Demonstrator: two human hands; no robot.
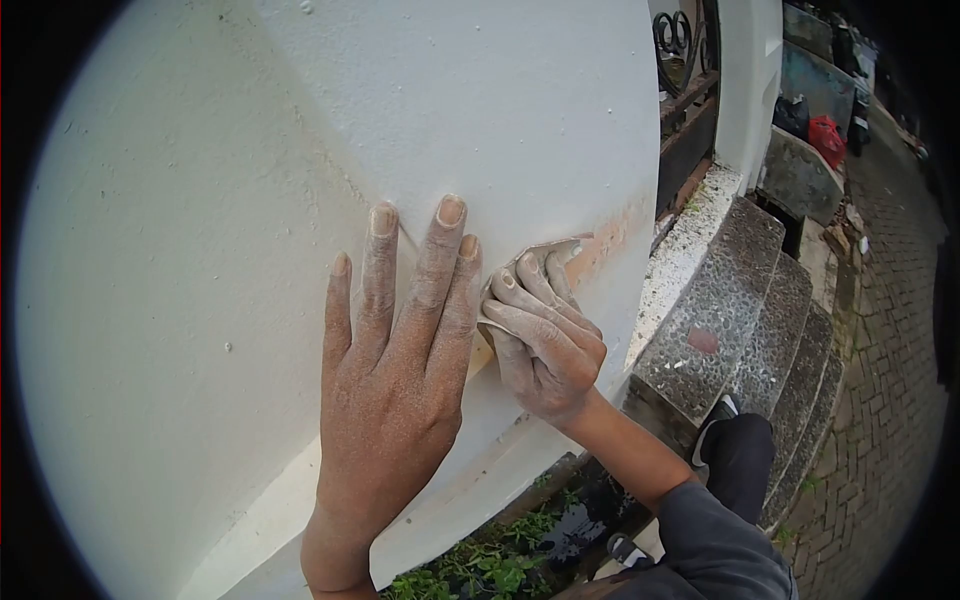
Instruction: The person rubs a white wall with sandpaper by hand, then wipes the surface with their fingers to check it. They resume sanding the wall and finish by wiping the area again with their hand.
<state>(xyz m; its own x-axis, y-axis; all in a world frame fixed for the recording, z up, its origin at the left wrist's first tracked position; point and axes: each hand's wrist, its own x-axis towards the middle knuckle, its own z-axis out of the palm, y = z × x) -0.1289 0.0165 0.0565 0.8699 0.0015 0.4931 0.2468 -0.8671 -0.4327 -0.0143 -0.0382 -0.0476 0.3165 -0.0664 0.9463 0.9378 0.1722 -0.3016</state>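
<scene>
My left hand (400,370) lies flat against the white wall (230,250), fingers stretched upward and coated in pale dust. Its thumb is hidden. Just to its right, my right hand (545,335) is closed around a folded sheet of sandpaper (572,247), pressed to the wall near its curved edge. Dust whitens these fingers too. Most of the sheet is covered by the hand; its upper edge and a left corner stick out. Beside the sheet, a worn brownish-pink patch (610,240) shows on the wall.
Speckled stone steps (710,290) descend on the right to a brick-paved lane (880,400). My shoe (715,425) rests by the steps. Green plants (490,560) grow below the wall. A dark metal gate (688,120) and a red bag (827,140) are farther back.
</scene>
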